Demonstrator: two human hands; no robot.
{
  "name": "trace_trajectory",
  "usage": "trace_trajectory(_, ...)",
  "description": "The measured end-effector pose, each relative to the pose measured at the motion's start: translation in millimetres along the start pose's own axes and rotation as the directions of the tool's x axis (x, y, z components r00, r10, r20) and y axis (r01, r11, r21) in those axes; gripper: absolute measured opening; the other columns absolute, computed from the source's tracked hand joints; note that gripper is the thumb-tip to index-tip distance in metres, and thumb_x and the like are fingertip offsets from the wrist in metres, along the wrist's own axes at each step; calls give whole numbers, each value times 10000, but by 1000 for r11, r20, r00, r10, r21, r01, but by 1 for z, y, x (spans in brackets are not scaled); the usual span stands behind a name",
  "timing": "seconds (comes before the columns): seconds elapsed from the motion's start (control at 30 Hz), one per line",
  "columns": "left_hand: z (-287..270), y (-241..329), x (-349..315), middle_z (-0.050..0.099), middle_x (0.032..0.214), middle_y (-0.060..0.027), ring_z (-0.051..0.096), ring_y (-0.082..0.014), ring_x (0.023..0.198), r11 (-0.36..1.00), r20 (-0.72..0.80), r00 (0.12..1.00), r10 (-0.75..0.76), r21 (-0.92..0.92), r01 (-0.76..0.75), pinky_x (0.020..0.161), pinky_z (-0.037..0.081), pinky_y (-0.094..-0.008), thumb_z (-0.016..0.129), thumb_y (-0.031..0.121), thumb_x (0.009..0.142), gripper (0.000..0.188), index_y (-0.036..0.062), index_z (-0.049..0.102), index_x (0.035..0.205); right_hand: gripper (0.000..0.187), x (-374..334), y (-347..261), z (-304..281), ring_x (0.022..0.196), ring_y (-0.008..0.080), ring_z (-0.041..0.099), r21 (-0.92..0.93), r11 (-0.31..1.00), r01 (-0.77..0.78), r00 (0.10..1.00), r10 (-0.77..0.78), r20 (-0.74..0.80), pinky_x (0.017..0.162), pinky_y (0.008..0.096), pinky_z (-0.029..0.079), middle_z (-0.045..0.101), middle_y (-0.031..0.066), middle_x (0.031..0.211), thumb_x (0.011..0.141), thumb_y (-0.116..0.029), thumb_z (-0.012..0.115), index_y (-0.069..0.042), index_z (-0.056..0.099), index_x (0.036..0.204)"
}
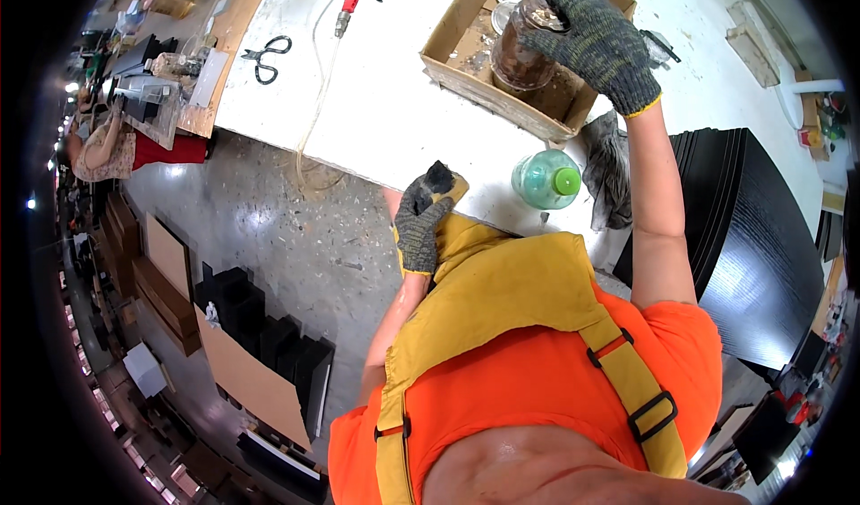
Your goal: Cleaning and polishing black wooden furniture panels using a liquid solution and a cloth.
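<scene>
A brown-stained jar [522, 64] is clasped by the right hand [596, 43] in the cardboard box [488, 102], beyond the worktop's [394, 93] near edge, where a blackened pad [455, 188] is gripped by the left hand [418, 232].

On my feed, floor [349, 245] ran grey and scuffed, speckled with pale bits, glossy where light hit. White table [394, 111] filled top centre; wooden table [235, 21] stood just beside its left end. Lower left I saw brown boards [161, 301] stacked, cardboard sheet [246, 384] near them, black blocks [237, 306] just beside sheet. Black panels [761, 254] stood at right, sheen across face. Small bright lamps [72, 86] dotted far left; clutter there looked too blurred for me to tell.
</scene>
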State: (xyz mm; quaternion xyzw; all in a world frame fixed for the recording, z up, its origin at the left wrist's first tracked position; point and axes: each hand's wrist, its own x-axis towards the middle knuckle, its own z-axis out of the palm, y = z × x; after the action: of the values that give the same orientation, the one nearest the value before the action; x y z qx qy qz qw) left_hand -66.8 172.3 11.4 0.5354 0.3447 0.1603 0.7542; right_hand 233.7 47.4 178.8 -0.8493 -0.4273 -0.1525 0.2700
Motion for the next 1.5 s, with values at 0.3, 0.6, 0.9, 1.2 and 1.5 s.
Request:
trace_trajectory(0.3,3,4,-2,665,1201,-89,619,-205,1085,999,-5,1000,16,-46,-17,972,477,-291,725,-30,792,519,-12,599,1295,672,-14,21,27,1238,298,587,68,997,29,995,-36,97,1065,403,472,606,103,1362,845,-402,759,-200,521,1440)
trace_trajectory(0.6,-3,3,-8,639,1205,-94,600,-209,1104,984,-14,994,109,-142,-110,974,481,-299,685,-45,801,524,-35,567,1312,823,-47,32,9,1343,289,513,303,921,-245,969,226,97,1094,408,453,506,157,1476,863,-379,769,-192,355,1549)
trace_trajectory(0.9,-18,9,-38,653,1159,-80,621,-193,1033,972,-12,993,118,-204,-118,922,501,-304,661,4,834,440,-24,600,1270,634,-87,21,1,1232,270,599,534,788,-307,882,446,-152,1048,385,481,603,161,1353,883,-304,762,-90,520,1429)
trace_trajectory(1.2,-8,30,-91,620,1262,-108,581,-230,1159,942,32,997,64,-332,-50,1032,442,-324,686,46,813,585,-41,528,1370,367,-150,-30,2,1091,177,657,906,420,45,650,676,-346,978,301,533,678,112,1211,943,28,624,-5,602,1308)
trace_trajectory(1.5,-3,34,-89,546,1383,-109,533,-231,1251,961,345,930,123,-274,-26,1094,396,-348,676,145,870,662,-30,436,1461,518,-238,-115,-11,1085,152,630,802,568,-184,877,464,-127,876,305,535,650,66,1252,889,-95,743,-74,563,1374)
